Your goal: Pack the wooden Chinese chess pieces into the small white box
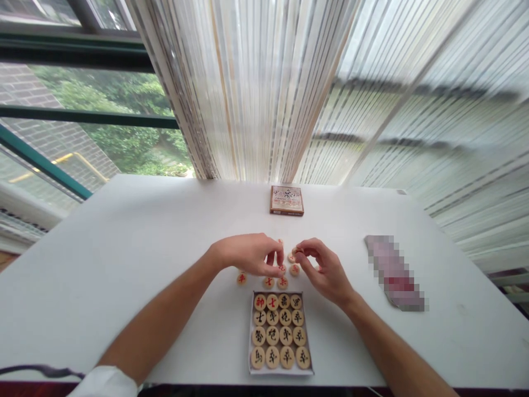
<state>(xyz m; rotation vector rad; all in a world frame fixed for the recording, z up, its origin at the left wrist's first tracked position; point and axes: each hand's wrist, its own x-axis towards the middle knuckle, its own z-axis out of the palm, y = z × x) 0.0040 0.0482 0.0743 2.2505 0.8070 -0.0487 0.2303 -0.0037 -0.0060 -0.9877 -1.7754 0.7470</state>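
My left hand [257, 255] reaches in over a loose group of round wooden xiangqi pieces with red characters. Its thumb and fingertips close on one xiangqi piece [282, 269]. From the other side my right hand [324, 271] pinches another xiangqi piece [292, 257] at its fingertips. More red-marked pieces lie around the hands, among them a left one [242, 279], a front one [269, 283] and one by my right thumb [294, 270]; others are partly hidden by my fingers. Nearer to me, an open tray [250, 331] holds rows of pieces, mostly black-marked, with two red ones at its far left.
A flat xiangqi box lid [286, 200] lies farther back on the white table [185, 220]. To the right is a blurred-out pinkish object [397, 273]. A string curtain [264, 94] hangs along the table's far edge, beside a window at the left.
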